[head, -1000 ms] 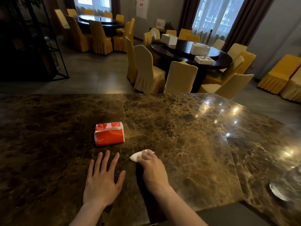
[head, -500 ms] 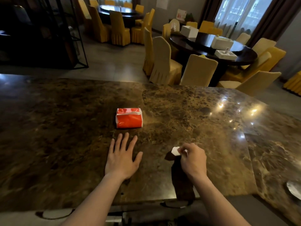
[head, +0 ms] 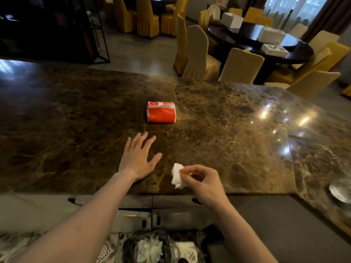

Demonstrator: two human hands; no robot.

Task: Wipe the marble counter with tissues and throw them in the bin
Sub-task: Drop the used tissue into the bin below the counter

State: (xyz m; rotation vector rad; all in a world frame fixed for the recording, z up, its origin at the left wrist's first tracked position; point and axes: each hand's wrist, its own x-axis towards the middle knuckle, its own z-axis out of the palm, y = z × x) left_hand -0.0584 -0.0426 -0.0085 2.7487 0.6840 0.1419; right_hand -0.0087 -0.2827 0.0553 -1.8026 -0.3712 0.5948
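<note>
My right hand [head: 202, 182] pinches a crumpled white tissue [head: 177, 175], lifted just above the near edge of the brown marble counter [head: 76, 120]. My left hand [head: 139, 158] lies flat on the counter with its fingers spread, holding nothing. A red tissue pack [head: 161, 112] with white paper showing at its top sits farther out, beyond my left hand. Below the counter, at the bottom of the view, a bin [head: 152, 245] lined with a dark bag holds several crumpled white tissues.
Beyond the counter stand yellow-covered chairs [head: 197, 54] around a dark round table [head: 266, 46] carrying white boxes. A black metal shelf frame [head: 98, 35] stands far left. A shiny round dish [head: 340, 190] lies on the counter's right wing. A grey ledge [head: 266, 215] runs below the counter's edge.
My right hand has pulled the tissue back from the counter's middle to its near edge and lifted it. The view has tilted down, bringing the bin into sight. My left hand stays flat.
</note>
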